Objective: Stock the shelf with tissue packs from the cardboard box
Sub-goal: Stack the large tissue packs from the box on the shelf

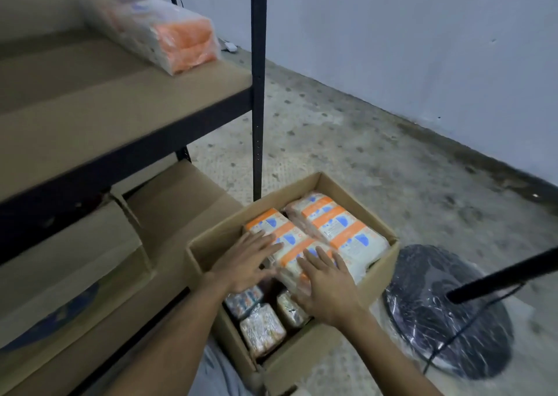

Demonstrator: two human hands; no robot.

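Head view: the open brown cardboard box stands on the floor beside the dark metal shelf. Left hand and right hand, fingers spread flat, rest on the orange-and-white plastic-wrapped tissue packs inside it. One wrapped orange pack lies on the shelf.

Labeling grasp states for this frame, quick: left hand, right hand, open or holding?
Left hand: open, fingers spread flat on a tissue pack in the cardboard box.
Right hand: open, flat on the same pack, nothing gripped.
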